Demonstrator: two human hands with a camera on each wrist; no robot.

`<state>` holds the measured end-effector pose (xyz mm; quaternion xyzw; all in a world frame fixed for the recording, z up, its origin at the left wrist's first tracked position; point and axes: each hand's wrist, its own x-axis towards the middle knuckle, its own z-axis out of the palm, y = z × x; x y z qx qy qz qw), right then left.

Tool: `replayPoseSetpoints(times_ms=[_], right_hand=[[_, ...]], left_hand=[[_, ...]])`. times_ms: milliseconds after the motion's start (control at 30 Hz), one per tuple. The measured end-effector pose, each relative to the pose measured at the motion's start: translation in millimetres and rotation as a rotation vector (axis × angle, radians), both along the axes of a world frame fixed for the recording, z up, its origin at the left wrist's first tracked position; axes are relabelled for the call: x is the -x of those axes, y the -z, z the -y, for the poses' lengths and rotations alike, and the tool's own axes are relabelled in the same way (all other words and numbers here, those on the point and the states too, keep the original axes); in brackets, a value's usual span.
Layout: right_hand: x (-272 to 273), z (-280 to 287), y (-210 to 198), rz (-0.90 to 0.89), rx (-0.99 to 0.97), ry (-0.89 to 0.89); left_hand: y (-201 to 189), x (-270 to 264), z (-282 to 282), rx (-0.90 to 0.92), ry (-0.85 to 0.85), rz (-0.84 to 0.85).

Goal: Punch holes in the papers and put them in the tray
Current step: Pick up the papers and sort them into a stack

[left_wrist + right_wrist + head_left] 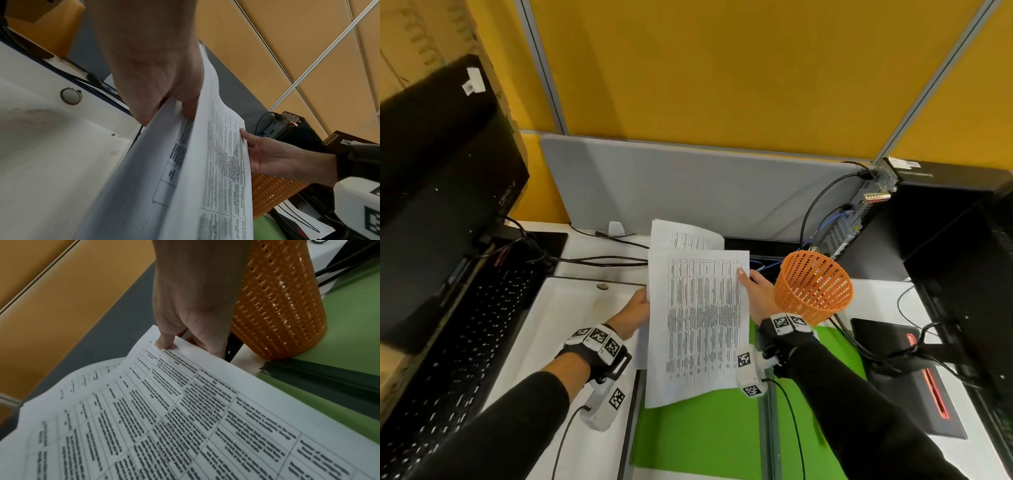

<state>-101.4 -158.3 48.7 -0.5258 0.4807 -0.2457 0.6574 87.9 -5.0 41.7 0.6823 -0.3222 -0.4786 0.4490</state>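
A small stack of printed papers (700, 325) covered in table text is held up over the desk. My left hand (637, 308) grips its left edge, with the fingers behind the sheets. My right hand (751, 286) pinches the right edge, thumb on the printed face. The left wrist view shows the papers (205, 170) fanned apart under my left hand (170, 97). The right wrist view shows my right hand (180, 334) with its thumb pressed on the top corner of the papers (164, 418). A white tray (571, 308) lies on the desk to the left. No hole punch can be seen.
An orange mesh basket (813, 286) stands just right of my right hand. A green mat (698, 435) lies under the papers. A black keyboard (458, 359) and monitor (438, 205) are on the left. A computer tower (928, 222) with cables stands on the right.
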Motion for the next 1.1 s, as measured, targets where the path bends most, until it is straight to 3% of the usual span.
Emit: replayPoseSetpoints(times_ms=[233, 400, 567, 700, 767, 867, 967, 1100], right_hand=[[-10, -8, 15, 0.179, -0.321, -0.043], [-12, -18, 17, 0.221, -0.413, -0.111], [-5, -11, 27, -0.059, -0.162, 0.015], [4, -1, 22, -0.125, 0.000, 0.218], [5, 1, 20, -0.017, 0.003, 0.278], [7, -2, 16, 0.078, -0.001, 0.147], [4, -5, 5, 0.023, 0.220, 0.009], [-2, -17, -14, 0.095, 0.480, 0.103]], left_hand=[[-9, 9, -4, -0.050, 0.120, -0.239], [-12, 4, -5, -0.171, 0.127, 0.056], [-12, -2, -3, -0.097, 0.056, -0.033], [-13, -1, -4, 0.039, -0.096, -0.393], [-12, 0, -4, 0.003, -0.123, -0.312], [-3, 5, -1, 0.097, -0.181, -0.046], [-8, 17, 3, 0.250, -0.274, 0.083], [-14, 29, 10, 0.389, -0.390, 0.185]])
